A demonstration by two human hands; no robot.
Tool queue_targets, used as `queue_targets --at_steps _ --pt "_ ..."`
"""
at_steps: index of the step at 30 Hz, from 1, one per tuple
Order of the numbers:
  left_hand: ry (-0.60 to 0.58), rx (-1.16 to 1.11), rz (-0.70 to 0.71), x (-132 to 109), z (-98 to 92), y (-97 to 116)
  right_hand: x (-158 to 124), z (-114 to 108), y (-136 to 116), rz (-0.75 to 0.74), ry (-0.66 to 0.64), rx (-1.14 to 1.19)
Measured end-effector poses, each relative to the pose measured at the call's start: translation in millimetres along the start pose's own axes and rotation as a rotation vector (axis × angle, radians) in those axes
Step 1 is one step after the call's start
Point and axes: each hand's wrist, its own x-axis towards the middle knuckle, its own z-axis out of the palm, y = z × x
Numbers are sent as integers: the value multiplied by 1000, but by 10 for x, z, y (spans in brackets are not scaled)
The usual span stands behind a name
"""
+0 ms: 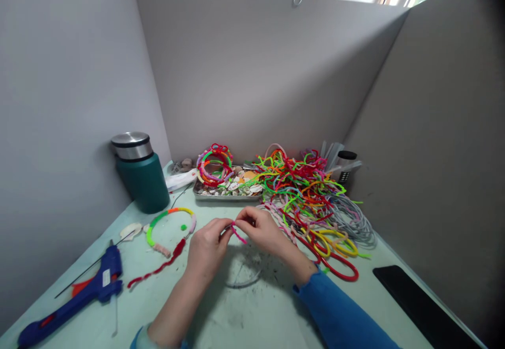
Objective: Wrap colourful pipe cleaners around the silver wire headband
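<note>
My left hand [208, 246] and my right hand [263, 229] meet over the middle of the table, fingertips pinched together. Between them is a bright pink pipe cleaner [239, 236], whose short end hangs down toward the right. Below the hands shows the lower curve of a thin grey ring [243, 286]; its upper part is hidden, and I cannot tell whether the fingers also hold it. Left of my left hand lies a ring wrapped in coloured pipe cleaner [151, 231], with a twisted red pipe cleaner [165, 265] trailing from it.
A blue glue gun [103, 280] and a teal bottle [142, 183] stand at left. Behind are a metal tray [229, 198] of buttons and several finished rings [203, 166]. Tangled pipe cleaners [295, 180], grey coils [357, 225] and a black strip [418, 301] fill the right. Grey partitions [256, 75] surround the table.
</note>
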Motion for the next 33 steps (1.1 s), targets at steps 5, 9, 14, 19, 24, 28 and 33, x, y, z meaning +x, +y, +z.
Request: queue_targets --at_steps 5,9,14,19,24,28,33 --pt "12 -60 -5 -1 3 2 3 -8 5 13 -15 28" --pt "-8 -174 -119 9 -9 29 1 -18 -7 6 -25 27" --pt "-63 -376 -357 34 -17 48 -4 -21 -34 12 -13 31" --pt "-116 -550 -532 57 -22 43 -7 -13 -41 5 -25 21" --pt "-150 -754 -627 56 -27 27 -15 -1 -34 -20 -40 18" --pt "-169 -874 -695 53 -22 17 -15 1 -35 -15 -47 12" --pt "-171 -952 -780 57 -31 9 -19 -2 -49 -27 -60 20"
